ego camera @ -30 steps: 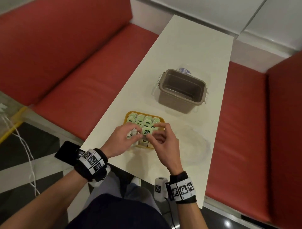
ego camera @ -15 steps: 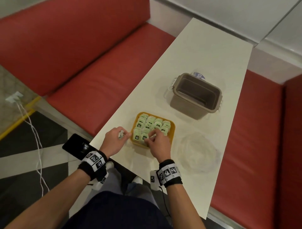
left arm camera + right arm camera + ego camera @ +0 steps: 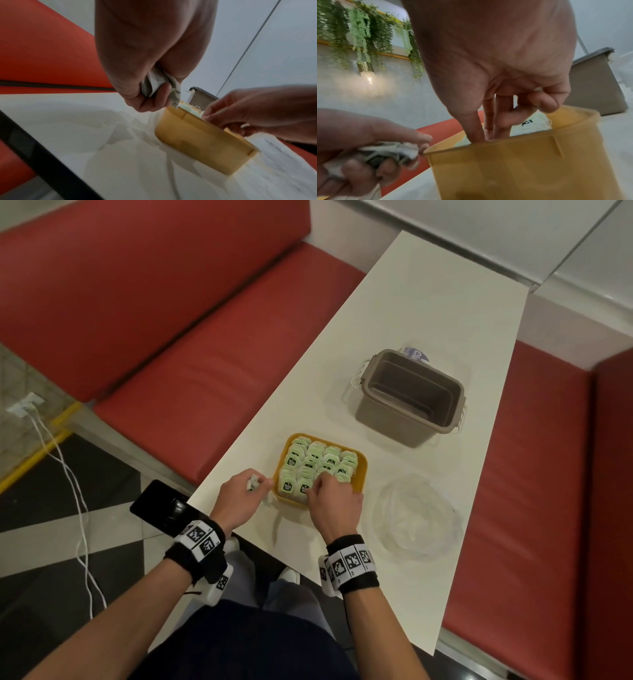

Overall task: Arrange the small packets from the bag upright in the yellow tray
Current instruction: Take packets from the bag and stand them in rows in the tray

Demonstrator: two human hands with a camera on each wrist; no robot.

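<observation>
Now you are tucking a packet point(image 3: 532, 125) into the near row of the yellow tray point(image 3: 363, 470) on the tabletop point(image 3: 411, 302) with your right hand point(image 3: 334, 501) fingers pinching it, while your left hand point(image 3: 239, 498) is gripping spare packets point(image 3: 154, 83) beside the tray, probably next to be fed across.

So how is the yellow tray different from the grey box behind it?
The yellow tray is low and packed with green packets; the grey box is taller, and its visible inside looks bare. The right hand reaches into the tray; nothing touches the box. Both are open-topped and stand on the white table.
</observation>
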